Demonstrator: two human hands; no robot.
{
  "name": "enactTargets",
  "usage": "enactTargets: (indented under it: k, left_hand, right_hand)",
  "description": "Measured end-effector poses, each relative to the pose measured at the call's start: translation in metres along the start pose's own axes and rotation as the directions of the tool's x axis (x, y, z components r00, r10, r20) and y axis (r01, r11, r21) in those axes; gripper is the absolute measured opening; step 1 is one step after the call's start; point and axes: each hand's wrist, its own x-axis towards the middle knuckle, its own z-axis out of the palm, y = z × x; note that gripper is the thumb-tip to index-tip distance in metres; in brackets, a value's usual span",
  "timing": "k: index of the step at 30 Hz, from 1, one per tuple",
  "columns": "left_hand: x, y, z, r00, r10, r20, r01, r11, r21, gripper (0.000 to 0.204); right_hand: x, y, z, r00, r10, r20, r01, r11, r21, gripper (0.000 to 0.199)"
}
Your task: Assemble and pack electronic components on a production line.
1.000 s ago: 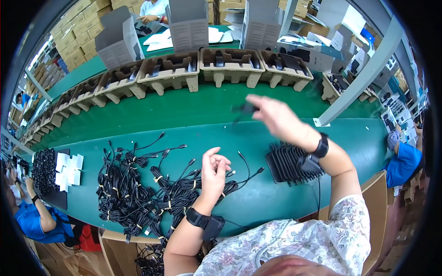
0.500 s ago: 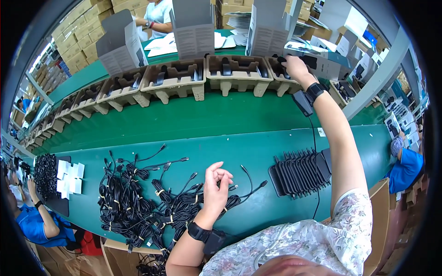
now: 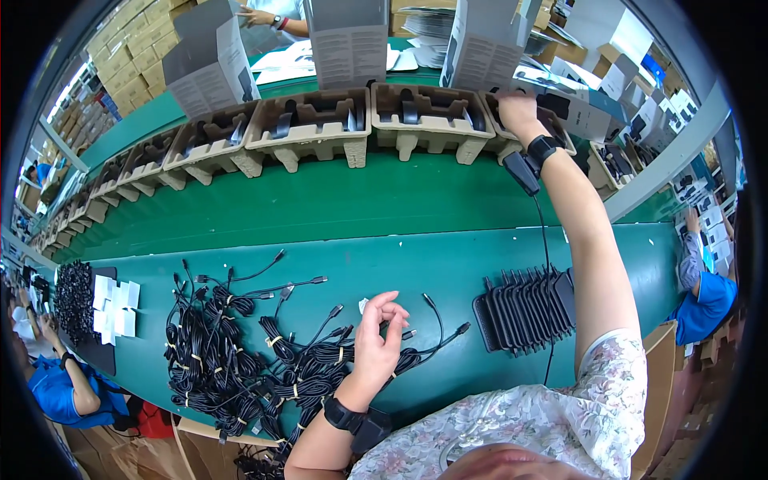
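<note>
My right hand [image 3: 518,114] reaches far forward into a brown moulded pulp tray [image 3: 504,146] on the right of the row. Its fingers are blurred and partly hidden, so what they hold cannot be made out. My left hand [image 3: 376,342] hovers over the near table, palm turned inward, fingers loosely curled and apart, with nothing in it. Beside and below it lies a heap of tied black cables [image 3: 216,352]. Right of it, a stack of ribbed black flat pieces [image 3: 524,312] lies on the table, partly behind my right forearm.
More pulp trays [image 3: 308,132] holding dark parts curve away left, with open grey boxes [image 3: 348,48] behind. A metal post [image 3: 664,152] slants at right. Co-workers in blue [image 3: 72,392] sit at both sides. White cards [image 3: 116,306] lie at left.
The tray row and boxes appear slightly farther right in the picture. My right hand stays at the same tray, now more blurred. My left hand has barely moved.
</note>
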Motion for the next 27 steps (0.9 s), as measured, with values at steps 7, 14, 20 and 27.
enactTargets:
  k: [7,14,20,27]
  left_hand:
    - [0.001,-0.004,-0.001,1.000,-0.029,0.002,0.029,1.000,-0.008,0.023]
    - [-0.001,-0.006,-0.003,0.999,-0.031,0.006,0.031,0.998,0.061,0.013]
    - [-0.002,-0.009,-0.009,1.000,-0.017,0.001,0.017,0.999,0.048,0.010]
    - [0.001,-0.021,-0.015,1.000,-0.004,0.007,0.003,1.000,0.005,0.011]
  right_hand:
    - [0.012,-0.011,0.034,0.931,0.363,0.033,-0.340,0.835,0.433,0.028]
    - [0.019,0.008,0.007,0.941,0.079,0.331,-0.158,0.962,0.221,0.024]
    - [0.011,0.015,0.052,0.975,0.069,0.213,-0.170,0.845,0.506,0.031]
    - [-0.010,0.013,0.054,0.989,0.022,0.144,-0.084,0.893,0.441,0.029]
